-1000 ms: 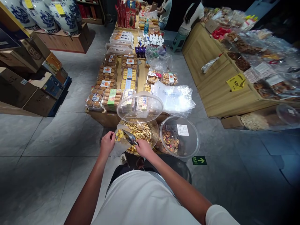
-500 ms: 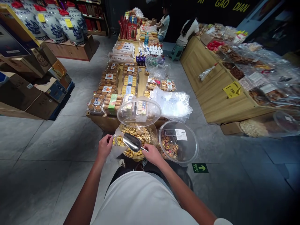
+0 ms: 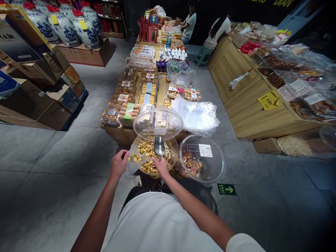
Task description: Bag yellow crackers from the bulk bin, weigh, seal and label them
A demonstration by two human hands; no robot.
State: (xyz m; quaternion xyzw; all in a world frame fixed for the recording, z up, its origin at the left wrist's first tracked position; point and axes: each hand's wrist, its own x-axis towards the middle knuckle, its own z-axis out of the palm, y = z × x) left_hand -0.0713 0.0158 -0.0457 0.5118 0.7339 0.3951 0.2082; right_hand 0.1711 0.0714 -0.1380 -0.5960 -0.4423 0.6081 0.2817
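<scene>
My right hand (image 3: 160,166) is closed round the handle of a metal scoop (image 3: 159,145). The scoop points away from me over a round clear tub (image 3: 174,159) of yellowish snack pieces (image 3: 149,166), and its bowl looks bare. At the tub's left side my left hand (image 3: 120,161) pinches the edge of a clear plastic bag (image 3: 131,168). Some of the same yellow pieces lie inside the bag, whose mouth faces the tub. A transparent lid (image 3: 136,127) stands tilted up behind the tub.
To the right sits a lidded tub (image 3: 223,164) of mixed snacks. Behind are packed cookies (image 3: 128,112) and a pile of plastic bags (image 3: 199,117) on a display table. A wooden counter (image 3: 228,77) stands at right, stacked boxes (image 3: 34,101) at left. Two people sit farther back.
My right hand has moved slightly left, swinging the scoop from pointing left at the bag to pointing forward over the tub. My left hand still holds the bag. The view has shifted slightly.
</scene>
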